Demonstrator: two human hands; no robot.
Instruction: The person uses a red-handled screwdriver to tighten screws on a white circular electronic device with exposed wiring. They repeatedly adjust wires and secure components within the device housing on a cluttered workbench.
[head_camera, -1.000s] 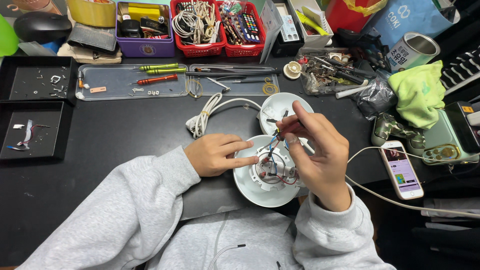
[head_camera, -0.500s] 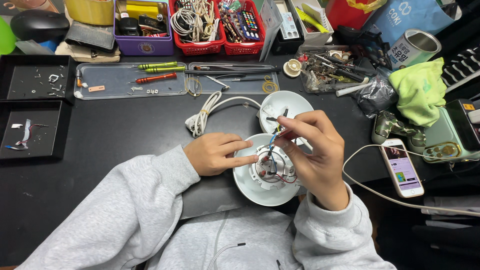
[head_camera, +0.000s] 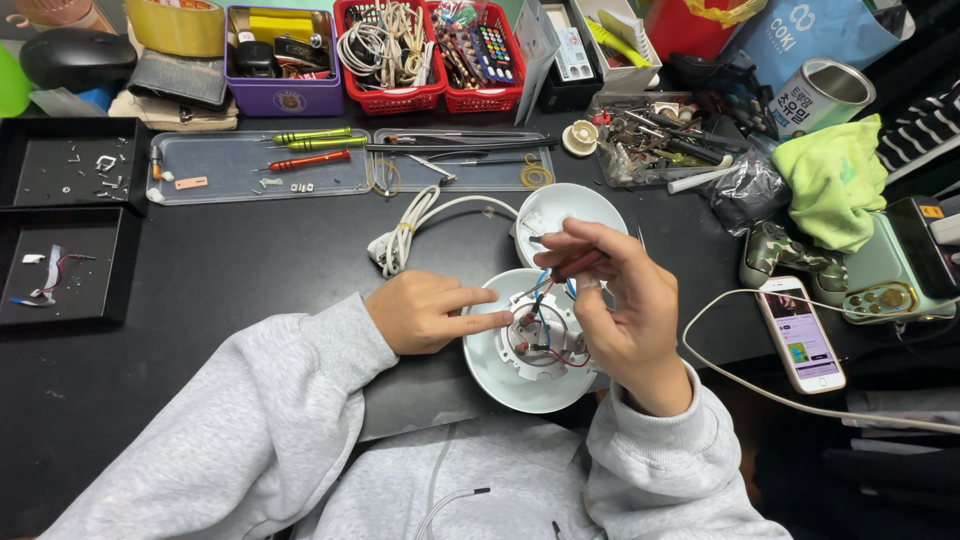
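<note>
Near the table's front edge, the left hand (head_camera: 425, 312) now presses a forefinger against the rim of the open white round housing (head_camera: 530, 345), the other fingers curled, gripping nothing. The right hand (head_camera: 610, 300) is pinched shut on a thin tool (head_camera: 545, 282). A second ago the tool stood higher; its tip has since dropped among the coloured wires (head_camera: 540, 320), so the work has gone deeper inside. The white lid (head_camera: 570, 210) hasn't budged.

Your sleeves (head_camera: 250, 430) are light grey. The round housing (head_camera: 520, 375) is white, its wires (head_camera: 545, 290) blue and red. The table (head_camera: 250, 270) is black, the baskets (head_camera: 395, 60) red, the cloth (head_camera: 835, 180) lime green, one screwdriver (head_camera: 310, 159) red-handled.
</note>
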